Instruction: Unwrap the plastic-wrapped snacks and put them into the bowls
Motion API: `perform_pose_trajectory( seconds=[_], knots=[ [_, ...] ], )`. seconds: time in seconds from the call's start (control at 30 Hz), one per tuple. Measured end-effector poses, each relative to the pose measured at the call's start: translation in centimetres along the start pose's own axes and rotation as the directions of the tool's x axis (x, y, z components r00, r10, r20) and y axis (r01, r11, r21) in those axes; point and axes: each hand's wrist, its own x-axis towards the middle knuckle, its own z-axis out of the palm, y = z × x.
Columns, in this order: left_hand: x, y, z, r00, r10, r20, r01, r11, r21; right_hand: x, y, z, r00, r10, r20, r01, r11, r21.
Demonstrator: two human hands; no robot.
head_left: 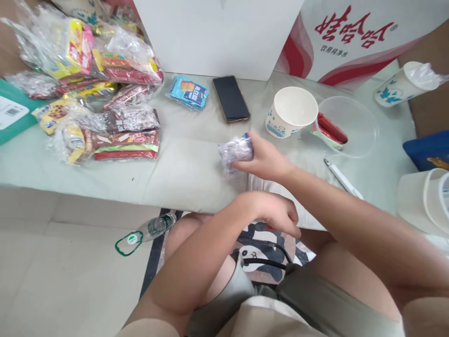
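Note:
My right hand (pixel 264 158) is closed around a small packet in crinkled clear plastic (pixel 236 152), with some dark blue showing on it, just above the table. Below it, over the table's front edge, my left hand (pixel 278 213) hangs with loosely bent fingers apart, and I make out nothing held in it. A bit of red shows under its palm, too small to name. Nearest to both hands is a stack of clear plastic bags (pixel 277 187) at the edge. Beyond the right hand stand a white paper cup (pixel 294 110) and a black phone (pixel 231 98), lying flat.
Bagged snacks (pixel 122 140) are heaped at the left, with a blue snack packet (pixel 189 91) nearby. To the right are a clear plastic bowl (pixel 366 126) with red packets, a white-handled cutter (pixel 343 179) and white tubs (pixel 414 196). An empty bottle (pixel 157 227) is below the table.

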Motion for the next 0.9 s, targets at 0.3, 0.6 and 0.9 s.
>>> perform_pose_trajectory(
  seconds=[0.3, 0.6, 0.9],
  knots=[
    [-1.8, -0.5, -1.5, 0.982, 0.189, -0.020, -0.188, 0.947, -0.260, -13.8, 8.9, -4.1, 0.869, 0.338, -0.363, -0.208, 0.912, 0.353],
    [1.9, -2.2, -1.6, 0.713, 0.085, -0.696, -0.561, 0.664, -0.494, -14.3, 10.2, -3.1, 0.904, 0.213, -0.370, 0.011, 0.855, 0.518],
    [4.9, -2.1, -2.1, 0.641, -0.192, -0.743, -0.559, 0.546, -0.624, -16.7, 13.3, -7.0, 0.793, 0.208, -0.573, -0.190, 0.978, 0.091]
  ],
)
